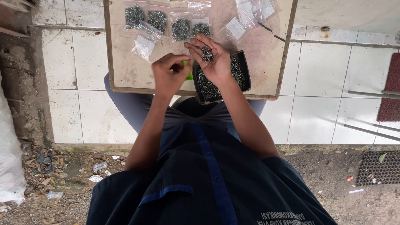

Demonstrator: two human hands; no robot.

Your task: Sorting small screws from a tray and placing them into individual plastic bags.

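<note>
My right hand (212, 60) lies palm up over the wooden board (121, 62), cupping a small heap of dark screws (206, 54). Just beneath it stands a black tray (246, 73) full of the same screws. My left hand (168, 75) hovers to the left of the tray with thumb and fingertips pinched together, pointing toward the right palm. Anything between those fingertips is too small to see. A small green object (189, 75) shows between my left hand and the tray.
Several small clear bags filled with screws (157, 18) lie along the board's far side, with empty bags (143, 43) and more (250, 14) at the far right. The board rests over my lap above white floor tiles (325, 83). A dark mat (379, 166) lies at the right.
</note>
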